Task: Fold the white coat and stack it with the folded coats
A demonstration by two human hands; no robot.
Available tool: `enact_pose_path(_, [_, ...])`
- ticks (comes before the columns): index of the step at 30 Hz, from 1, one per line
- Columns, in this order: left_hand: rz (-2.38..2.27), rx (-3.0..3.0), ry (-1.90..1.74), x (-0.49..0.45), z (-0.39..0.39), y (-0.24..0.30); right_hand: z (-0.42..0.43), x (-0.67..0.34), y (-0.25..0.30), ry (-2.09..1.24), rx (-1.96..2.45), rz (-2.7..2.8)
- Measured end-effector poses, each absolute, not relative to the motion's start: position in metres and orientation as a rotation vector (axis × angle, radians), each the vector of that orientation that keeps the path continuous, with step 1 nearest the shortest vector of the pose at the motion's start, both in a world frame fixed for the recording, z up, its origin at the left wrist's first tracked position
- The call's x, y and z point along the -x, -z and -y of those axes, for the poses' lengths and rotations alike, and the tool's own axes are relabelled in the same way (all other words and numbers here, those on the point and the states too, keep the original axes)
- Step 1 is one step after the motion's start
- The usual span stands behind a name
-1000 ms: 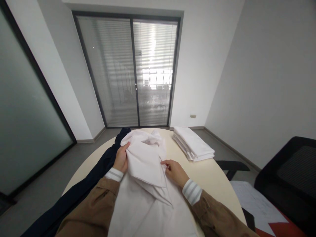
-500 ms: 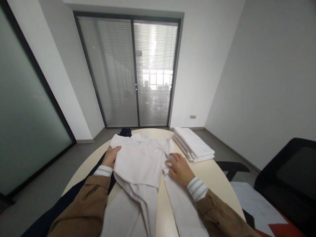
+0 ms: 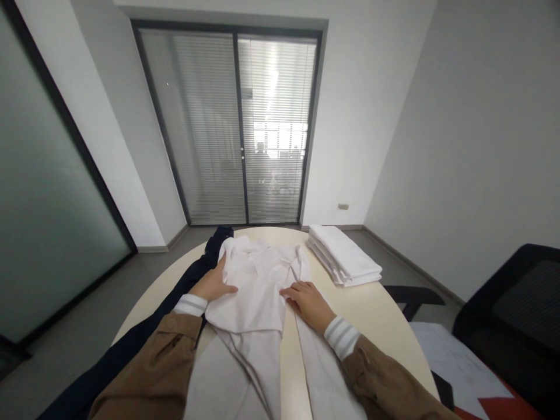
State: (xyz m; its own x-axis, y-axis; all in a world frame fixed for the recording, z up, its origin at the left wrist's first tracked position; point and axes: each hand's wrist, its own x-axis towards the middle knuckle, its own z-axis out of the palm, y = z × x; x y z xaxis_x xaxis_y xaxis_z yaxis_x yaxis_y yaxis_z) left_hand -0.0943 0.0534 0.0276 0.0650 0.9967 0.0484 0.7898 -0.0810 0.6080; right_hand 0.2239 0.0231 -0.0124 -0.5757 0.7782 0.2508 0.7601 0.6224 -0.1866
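A white shirt [image 3: 258,286] lies spread on the round cream table [image 3: 376,315], its collar end toward the far side. My left hand [image 3: 213,284] rests flat on the shirt's left part, fingers stretched out. My right hand [image 3: 307,301] lies flat on the shirt's right part, fingers extended toward the middle. Both arms wear brown sleeves with striped cuffs. More white cloth hangs toward me over the near table edge.
A dark navy garment [image 3: 144,344] stretches along the table's left edge. A stack of folded white cloths [image 3: 343,255] sits at the far right of the table. A black chair [image 3: 511,315] stands to the right. Glass doors with blinds [image 3: 236,128] face me.
The bunched shirt was spread open and laid flatter on the table. My hands let go of the cloth and now press flat on it, closer together than half a second ago.
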Motion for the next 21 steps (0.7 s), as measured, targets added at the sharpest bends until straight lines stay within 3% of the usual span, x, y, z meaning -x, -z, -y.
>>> enact_pose_path(3, [-1.868,-2.013,-0.501,0.094,-0.051,-0.032,-0.025,-0.228,0.009,-0.037,1.269,2.584])
enact_pose_path(9, [-2.362,-2.152,-0.763,0.103,-0.052,-0.038,-0.029,-0.257,0.002,-0.059,1.443,2.588])
enact_pose_path(14, [-2.653,-2.112,-0.734,0.097,-0.040,-0.051,-0.031,-0.271,0.001,0.025,1.508,2.521])
enact_pose_path(17, [-2.477,-2.114,-0.613,0.076,-0.024,-0.069,-0.026,-0.267,-0.001,-0.027,1.401,2.520])
enact_pose_path(21, [-2.080,-2.145,-0.121,0.040,0.004,-0.081,-0.018,-0.259,-0.004,-0.127,1.251,2.554])
